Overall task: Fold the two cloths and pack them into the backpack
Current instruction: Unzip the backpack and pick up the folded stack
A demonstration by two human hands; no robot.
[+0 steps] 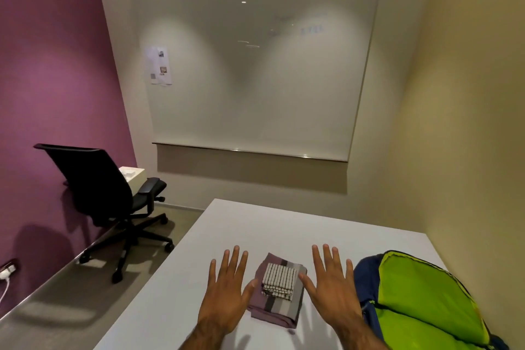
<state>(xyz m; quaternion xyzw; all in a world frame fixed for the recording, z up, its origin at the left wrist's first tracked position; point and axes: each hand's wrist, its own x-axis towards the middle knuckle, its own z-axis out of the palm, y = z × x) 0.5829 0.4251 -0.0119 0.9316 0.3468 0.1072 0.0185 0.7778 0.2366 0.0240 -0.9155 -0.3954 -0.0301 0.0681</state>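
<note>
Both cloths lie folded and stacked near the tabletop's (284,224) near edge: striped cloth (279,281) on purple cloth (277,311). Left hand (225,295) and right hand (331,291) flank them, fingers spread, holding nothing. Backpack (420,298) gapes at the right edge.

black office chair (113,196), whiteboard (255,79), purple wall (51,65), white table (284,227)

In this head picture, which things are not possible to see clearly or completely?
- Backpack: head view, the bottom and right edges cut it off; its opening is not clear.
- Purple cloth: head view, the striped cloth on top hides its middle.
- Paper sheet on the whiteboard: head view, print too small and blurred.
</note>
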